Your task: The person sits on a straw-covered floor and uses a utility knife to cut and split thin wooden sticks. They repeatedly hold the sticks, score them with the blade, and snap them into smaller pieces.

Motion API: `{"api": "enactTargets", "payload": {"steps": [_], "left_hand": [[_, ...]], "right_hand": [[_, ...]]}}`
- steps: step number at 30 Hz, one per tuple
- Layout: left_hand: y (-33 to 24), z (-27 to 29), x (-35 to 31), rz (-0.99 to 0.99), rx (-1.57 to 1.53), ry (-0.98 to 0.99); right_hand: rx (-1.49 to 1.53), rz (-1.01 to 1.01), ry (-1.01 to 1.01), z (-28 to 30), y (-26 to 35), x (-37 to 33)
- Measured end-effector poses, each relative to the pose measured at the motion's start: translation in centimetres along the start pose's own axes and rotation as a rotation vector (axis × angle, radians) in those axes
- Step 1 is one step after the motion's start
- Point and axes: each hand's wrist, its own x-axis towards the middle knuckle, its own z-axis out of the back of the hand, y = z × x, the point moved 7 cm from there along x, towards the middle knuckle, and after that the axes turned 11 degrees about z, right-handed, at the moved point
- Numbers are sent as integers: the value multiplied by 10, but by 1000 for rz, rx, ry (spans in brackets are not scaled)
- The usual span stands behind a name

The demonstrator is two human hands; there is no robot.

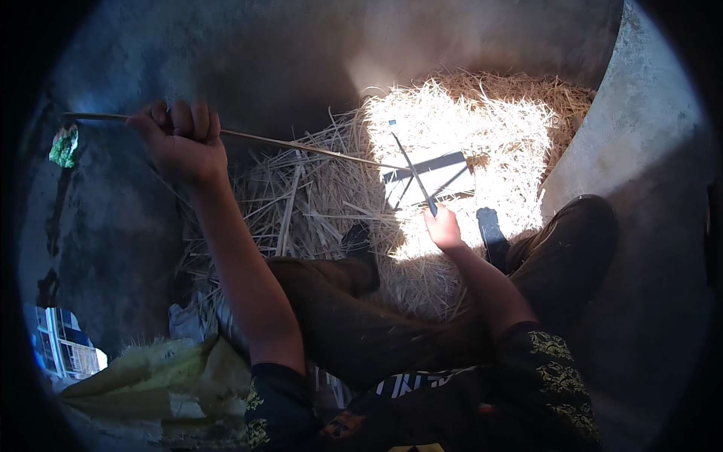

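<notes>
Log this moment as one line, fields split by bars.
left hand: grips thin strip | right hand: holds dark slender tool | strip's far end: at tool, contact unclear | below: pale board, loose straw

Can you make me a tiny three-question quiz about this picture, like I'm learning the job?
1. True or false: the left grip is closed around a long, thin, tan, wood-like stick.
2. Where is the crumpled, yellow-green, cloth-like sheet in the picture?
A) upper right
B) lower left
C) centre
3. Fill in the colour: the right grip holds a slim, straight, ____ tool that crosses the stick in this view.

Key: 1 true; 2 B; 3 dark.
</notes>
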Motion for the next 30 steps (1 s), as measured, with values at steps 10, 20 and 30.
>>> {"api": "enactTargets", "payload": {"steps": [10, 20, 30], "left_hand": [[-4, 4, 1, -42, 41, -30], [-1, -1, -3, -56, 24, -86], [-2, -5, -7, -12, 17, -121]], "right_hand": [[249, 93, -229, 48, 89, 43], [-171, -168, 135, 8, 4, -5], [-259, -100, 113, 7, -21, -3]]}}
